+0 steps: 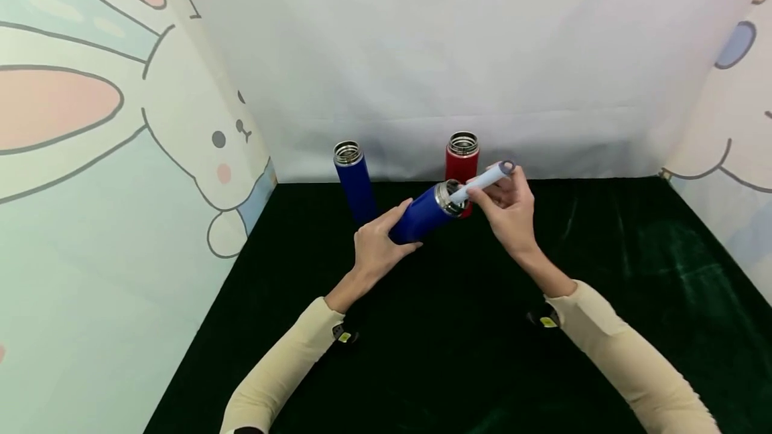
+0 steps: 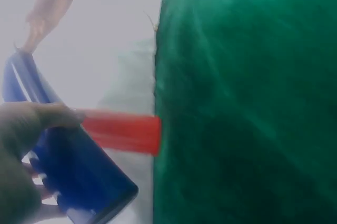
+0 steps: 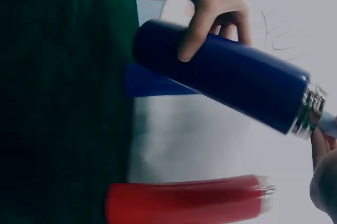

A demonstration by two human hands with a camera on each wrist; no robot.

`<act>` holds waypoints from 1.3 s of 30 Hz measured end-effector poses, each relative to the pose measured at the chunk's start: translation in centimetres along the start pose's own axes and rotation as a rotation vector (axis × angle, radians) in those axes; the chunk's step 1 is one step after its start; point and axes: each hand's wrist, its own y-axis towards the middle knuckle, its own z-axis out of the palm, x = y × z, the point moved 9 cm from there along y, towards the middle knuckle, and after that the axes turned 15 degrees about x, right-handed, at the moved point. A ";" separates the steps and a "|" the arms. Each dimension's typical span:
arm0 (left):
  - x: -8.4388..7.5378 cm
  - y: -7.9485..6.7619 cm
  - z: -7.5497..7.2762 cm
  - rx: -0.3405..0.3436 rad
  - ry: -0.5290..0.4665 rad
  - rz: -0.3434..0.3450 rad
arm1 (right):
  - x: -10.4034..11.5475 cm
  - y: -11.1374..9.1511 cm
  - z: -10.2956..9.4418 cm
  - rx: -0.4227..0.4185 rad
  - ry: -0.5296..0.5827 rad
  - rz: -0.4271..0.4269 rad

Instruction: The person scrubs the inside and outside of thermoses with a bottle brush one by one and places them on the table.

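A blue metal bottle [image 1: 420,217] without a lid is tilted, its mouth up to the right. My left hand [image 1: 376,243] grips it around the body, thumb on the near side in the right wrist view. With thumb and fingers, my right hand [image 1: 509,209] pinches a pale blue rod-like handle [image 1: 487,178] that ends in a dark ring. The handle's lower end enters the mouth of the tilted bottle, and what is inside is hidden. In the left wrist view the same bottle [image 2: 87,166] slants across the hand.
Behind the hands, a second blue bottle [image 1: 357,186] stands lidless at the left. A red lidless bottle [image 1: 462,165] stands further right, partly covered by the tilted bottle. Dark green cloth [image 1: 458,353] covers the table. A white backdrop [image 1: 410,52] rises behind, with cartoon-printed panels at both sides.
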 end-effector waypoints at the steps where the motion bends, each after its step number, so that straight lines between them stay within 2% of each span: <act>1: -0.4 0.1 -0.1 -0.006 -0.005 0.015 | 0.0 0.0 0.4 0.014 -0.066 0.007; 3: -0.9 0.3 -0.4 -0.020 -0.013 0.027 | 0.3 0.2 1.0 0.028 -0.176 0.005; 7: -0.8 0.4 -0.1 -0.007 -0.027 0.002 | 0.5 0.4 1.6 0.073 -0.245 0.025; 9: -0.6 0.4 0.3 0.004 -0.038 -0.006 | 0.4 0.5 1.6 0.101 -0.234 0.034; 12: -0.3 0.3 0.8 0.022 -0.047 -0.009 | 0.5 0.8 1.5 0.146 -0.177 0.002; 15: 0.1 0.2 1.1 0.038 -0.048 -0.022 | 0.8 1.1 1.0 0.155 -0.109 -0.017; 21: 0.8 -0.4 1.3 0.049 -0.047 -0.048 | 2.4 1.8 -0.1 0.112 -0.056 0.020; 26: 1.0 -0.4 1.0 0.038 -0.055 -0.041 | 3.5 2.6 -1.0 0.059 0.005 0.007; 34: 1.0 0.1 1.0 0.089 -0.019 -0.025 | 4.1 2.8 -2.3 -0.016 0.076 -0.044; 39: 0.6 0.1 0.9 0.127 0.015 0.002 | 4.1 2.8 -4.0 -0.101 0.126 -0.019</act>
